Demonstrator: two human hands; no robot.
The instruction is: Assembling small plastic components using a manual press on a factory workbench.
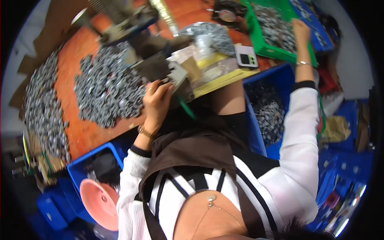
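Grey metal parts (108,90) heaped on orange table (67,82); many apparently left, done ones indistinguishable. Bench press (154,68) beside heap. Green bin (269,51) holds small pieces. Left hand (157,103) curled at press, right hand (301,35) at bin; cannot tell either's grip.

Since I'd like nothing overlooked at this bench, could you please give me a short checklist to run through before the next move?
1. Left fingers clear of the machine: not ok; the left hand is right at its metal fixture.
2. Left wrist free of jewellery: not ok; it wears a bracelet.
3. Right hand at the green tray: ok; it is at the tray's right side.
4. Part in the right hand: cannot tell; the fingers are blurred.
5. Grey parts near the left hand: ok; a heap lies just left of it.
6. Phone apart from both hands: ok.
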